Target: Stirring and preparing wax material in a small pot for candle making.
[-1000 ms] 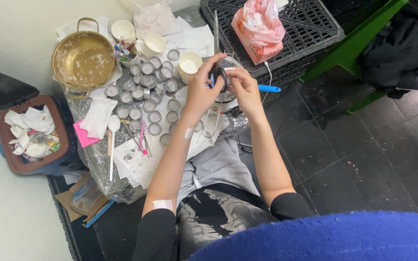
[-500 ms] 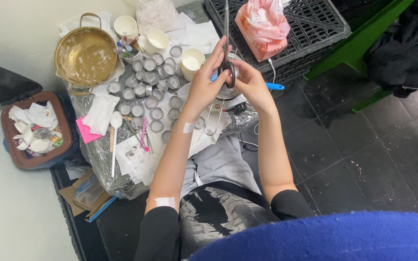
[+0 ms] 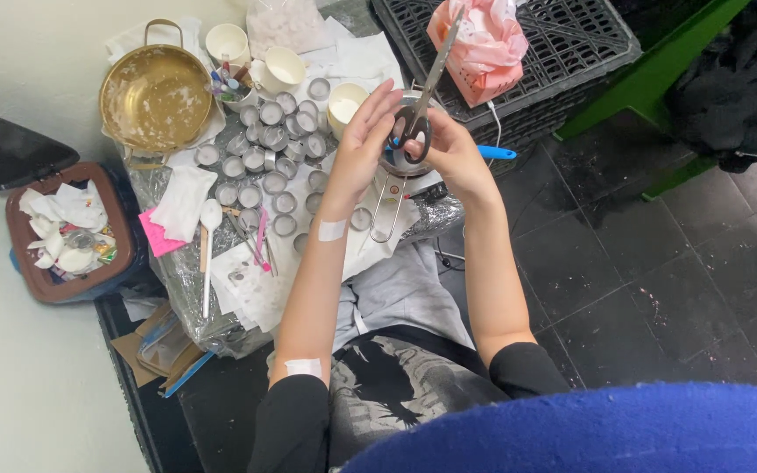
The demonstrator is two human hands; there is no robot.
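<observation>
1. The right hand (image 3: 453, 153) is gripping a pair of scissors (image 3: 427, 92) by the handles, fingers through or around the loops, with the blades pointing up and away toward the black crate (image 3: 571, 44).
2. The left hand (image 3: 365, 140) is resting against the scissor handles, fingers extended and lightly curled; whether it is pinching anything small there is too hidden to tell.
3. Both hands are hovering just above a small metal pot (image 3: 400, 162) sitting at the near edge of the foil-covered table (image 3: 186, 289).
4. Many small round metal tins (image 3: 260, 162) are standing in loose rows left of the hands; from this height I cannot tell whether they are filled or empty, so much of the work seems to be outstanding.
5. A brass pan (image 3: 155, 96) with pale residue is sitting at the far left, and paper cups (image 3: 282, 68) are standing behind the tins.
6. A white spoon (image 3: 209, 236) is lying on the foil, and a brown bin (image 3: 67, 232) with crumpled tissues is standing left of the table.
</observation>
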